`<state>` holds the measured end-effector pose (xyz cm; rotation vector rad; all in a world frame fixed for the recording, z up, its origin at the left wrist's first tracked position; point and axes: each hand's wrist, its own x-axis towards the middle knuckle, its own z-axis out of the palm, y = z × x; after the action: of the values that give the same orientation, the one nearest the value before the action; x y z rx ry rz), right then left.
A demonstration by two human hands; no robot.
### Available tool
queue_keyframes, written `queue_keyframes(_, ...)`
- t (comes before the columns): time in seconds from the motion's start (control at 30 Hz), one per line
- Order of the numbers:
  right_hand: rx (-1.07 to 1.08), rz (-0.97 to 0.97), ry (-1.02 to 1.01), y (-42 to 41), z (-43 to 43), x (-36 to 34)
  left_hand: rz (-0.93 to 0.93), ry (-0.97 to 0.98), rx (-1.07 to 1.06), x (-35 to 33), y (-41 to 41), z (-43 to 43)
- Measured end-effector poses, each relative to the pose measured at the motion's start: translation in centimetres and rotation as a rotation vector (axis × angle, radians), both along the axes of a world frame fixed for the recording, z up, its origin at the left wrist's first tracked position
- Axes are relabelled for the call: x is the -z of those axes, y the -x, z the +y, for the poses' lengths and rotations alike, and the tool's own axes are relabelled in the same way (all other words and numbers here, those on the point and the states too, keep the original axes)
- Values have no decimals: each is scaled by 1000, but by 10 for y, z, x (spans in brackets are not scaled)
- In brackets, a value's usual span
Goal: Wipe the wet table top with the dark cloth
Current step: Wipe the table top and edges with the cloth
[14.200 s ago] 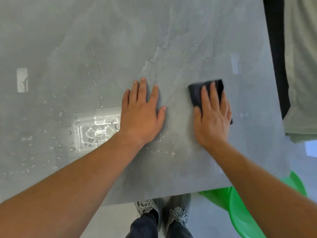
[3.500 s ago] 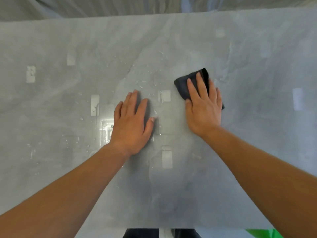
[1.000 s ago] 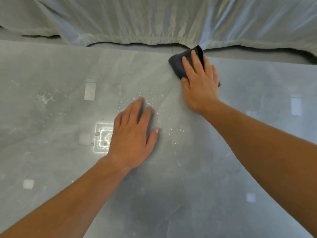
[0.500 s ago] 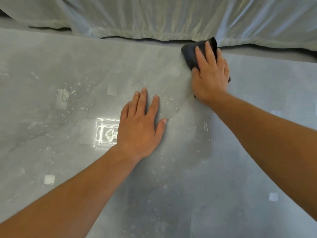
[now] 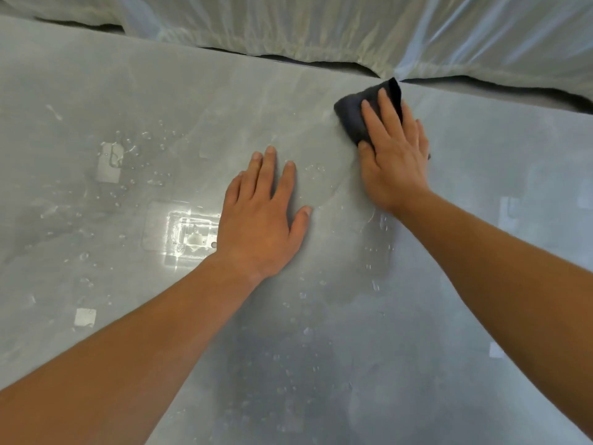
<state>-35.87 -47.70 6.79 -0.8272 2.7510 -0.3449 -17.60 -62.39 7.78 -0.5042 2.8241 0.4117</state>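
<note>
The grey table top [image 5: 321,332] fills the view, speckled with water drops [image 5: 138,149] at the left, in the middle and toward me. The dark cloth [image 5: 353,115] lies flat on the table close to its far edge, right of centre. My right hand [image 5: 393,155] presses on the cloth with fingers spread over it; only the cloth's far and left parts show. My left hand [image 5: 263,216] rests flat on the wet surface left of the cloth, fingers apart, holding nothing.
A pale, shiny curtain-like fabric [image 5: 321,24] hangs along the table's far edge, just beyond the cloth. A bright light reflection [image 5: 189,232] sits on a puddle beside my left wrist.
My right hand has pulled the cloth a little back from the far edge and the hanging fabric. My left hand stays planted flat in the same spot.
</note>
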Motion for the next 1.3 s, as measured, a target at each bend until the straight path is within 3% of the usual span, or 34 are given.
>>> queue_keyframes(0.07,-24,2,-13,-27,7,-1,0,6,-2,0,0,1)
queue_keyframes(0.17,-229,-3,-56,-70,42,-3,-4,-5,-10,-1,1,2)
queue_keyframes(0.27,-333,-34,-50,-59,66,-5,-11,-9,-11,-2,2,3)
queue_keyframes(0.43,-7,-26,10,-57,57,-2,-12,-50,-17,-6,0,3)
queue_keyframes(0.5,11,27,6,-89,57,1,7,-51,-14,-8,-6,6)
queue_keyframes(0.63,-237,39,-1,-138,86,4,3,-90,-23,-16,-26,19)
queue_keyframes(0.73,-333,32,-18,-119,96,3,-39,-89,-24,-17,-42,27)
queue_keyframes(0.9,14,34,26,-93,75,2,-42,-72,-28,-10,-48,29)
queue_keyframes(0.97,33,70,6,-120,73,3,-38,-76,-35,-9,-47,31)
queue_keyframes(1.07,-200,61,-14,-165,91,4,-41,-115,-48,-11,-47,31)
queue_keyframes(1.17,-376,45,-13,-155,107,3,-18,-148,-33,-15,-50,27)
queue_keyframes(1.3,-60,32,21,-130,95,2,19,-160,51,-21,-69,35)
